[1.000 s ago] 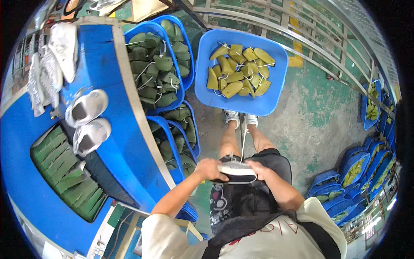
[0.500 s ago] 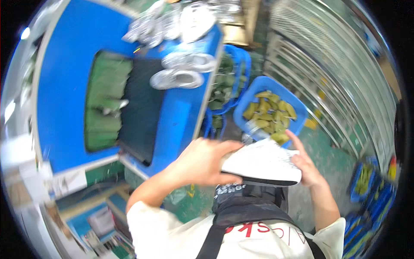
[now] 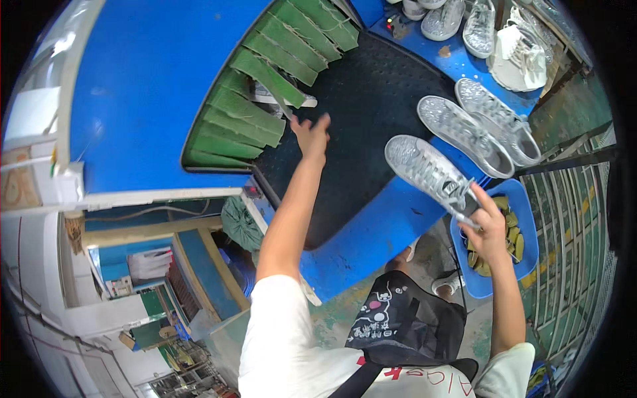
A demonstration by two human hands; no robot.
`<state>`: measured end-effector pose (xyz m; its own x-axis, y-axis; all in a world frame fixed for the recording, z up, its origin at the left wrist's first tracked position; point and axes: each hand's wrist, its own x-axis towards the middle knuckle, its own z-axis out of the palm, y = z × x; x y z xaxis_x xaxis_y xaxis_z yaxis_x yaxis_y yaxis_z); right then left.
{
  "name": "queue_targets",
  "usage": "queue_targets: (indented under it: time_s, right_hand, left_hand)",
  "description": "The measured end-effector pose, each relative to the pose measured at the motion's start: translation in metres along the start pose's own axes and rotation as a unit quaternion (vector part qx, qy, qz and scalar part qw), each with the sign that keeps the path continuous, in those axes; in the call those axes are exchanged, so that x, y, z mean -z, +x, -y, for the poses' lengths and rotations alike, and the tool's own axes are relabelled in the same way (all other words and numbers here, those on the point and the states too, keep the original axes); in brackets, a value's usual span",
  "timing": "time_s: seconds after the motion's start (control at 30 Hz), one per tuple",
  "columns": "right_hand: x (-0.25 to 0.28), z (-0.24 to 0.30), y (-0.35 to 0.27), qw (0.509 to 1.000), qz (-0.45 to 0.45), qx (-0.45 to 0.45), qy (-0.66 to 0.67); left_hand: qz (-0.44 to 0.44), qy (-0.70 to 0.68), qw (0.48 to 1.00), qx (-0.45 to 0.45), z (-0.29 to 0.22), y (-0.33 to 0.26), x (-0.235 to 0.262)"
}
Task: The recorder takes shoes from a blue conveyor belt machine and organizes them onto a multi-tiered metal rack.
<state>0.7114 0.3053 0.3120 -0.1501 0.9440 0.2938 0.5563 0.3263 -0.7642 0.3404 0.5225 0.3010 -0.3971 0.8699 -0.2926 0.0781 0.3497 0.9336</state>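
A shoe (image 3: pixel 421 166) is gripped at its heel by the right hand (image 3: pixel 488 229), with the heel pinched between thumb and fingers; its toe is pointed away from that hand, toward the belt (image 3: pixel 365 99). By this heel grip, it seems, the upper is left uncovered and the toe free to lead. Whether any of its weight is borne by the surface (image 3: pixel 371 259) beneath cannot be told.

The left hand (image 3: pixel 310 138) is empty, its fingers spread above the belt, just beside the green flaps (image 3: pixel 262 116); whether a flap is touched cannot be told. Just ahead of those fingers, the tip of another shoe (image 3: pixel 306 101) is seen, the rest being covered by the flaps. The flaps are hung in strips, presumably so that the opening is screened while shoes can be passed under.

Beyond the right hand, a pair (image 3: pixel 481 129) is laid side by side, toes turned toward the belt, perhaps for easy reach. Below that hand, yellow lasts (image 3: pixel 517 245) are gathered in a tub (image 3: pixel 526 192), likely so that they are not scattered.
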Motion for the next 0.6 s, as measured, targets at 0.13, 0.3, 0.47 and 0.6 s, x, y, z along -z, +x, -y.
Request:
queue_targets:
  time_s: [0.13, 0.3, 0.47, 0.6]
  right_hand:
    - [-0.025, -0.001, 0.013, 0.993, -0.085, -0.022, -0.084]
    - [-0.010, 0.050, -0.032, 0.994, -0.076, -0.008, -0.076]
    - [-0.017, 0.083, -0.061, 0.991, -0.047, -0.086, 0.092]
    - [0.010, 0.098, -0.060, 0.956, -0.047, -0.134, 0.257]
  left_hand:
    - [-0.375, 0.060, 0.914, -0.140, 0.003, 0.134, -0.011]
    - [-0.245, -0.016, 0.946, -0.212, 0.001, 0.110, 0.037]
    - [0.258, -0.208, 0.943, 0.003, -0.038, -0.095, 0.149]
    - [0.330, -0.211, 0.914, 0.108, -0.020, -0.260, 0.116]
